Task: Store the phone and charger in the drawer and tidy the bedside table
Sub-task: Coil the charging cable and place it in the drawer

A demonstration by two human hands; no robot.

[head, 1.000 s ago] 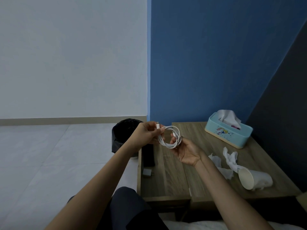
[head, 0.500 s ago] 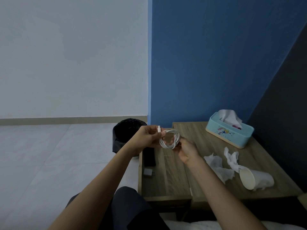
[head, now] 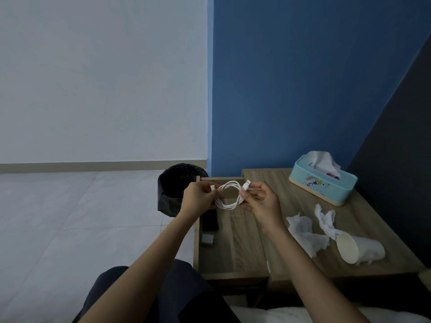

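Well, we see the wooden desk point(head: 368, 217) filling the lower right of the frame, with its drawer point(head: 242, 248) standing open at the desk's left side, near the frame's centre. Left of the drawer, on the floor, stands a bin point(head: 173, 190) lined with a black bag. At the upper right part of the desk sits a light blue tissue box point(head: 326, 186), a tissue sticking up from its slot. Toward the lower right a white paper cup point(head: 363, 249) lies on its side, with crumpled tissues point(head: 305, 234) just to its left.

Above the drawer, at centre frame, we hold the coiled white charger cable point(head: 227, 207) in the air between both hands. Our left hand point(head: 198, 199) has its grip pinched on the coil and one small connector end. Our right hand point(head: 262, 203) pinches the USB end between thumb and fingers.

Inside the drawer, along its left wall, lies the dark phone point(head: 210, 221). Just below it in the frame rests the small charger plug point(head: 208, 240).
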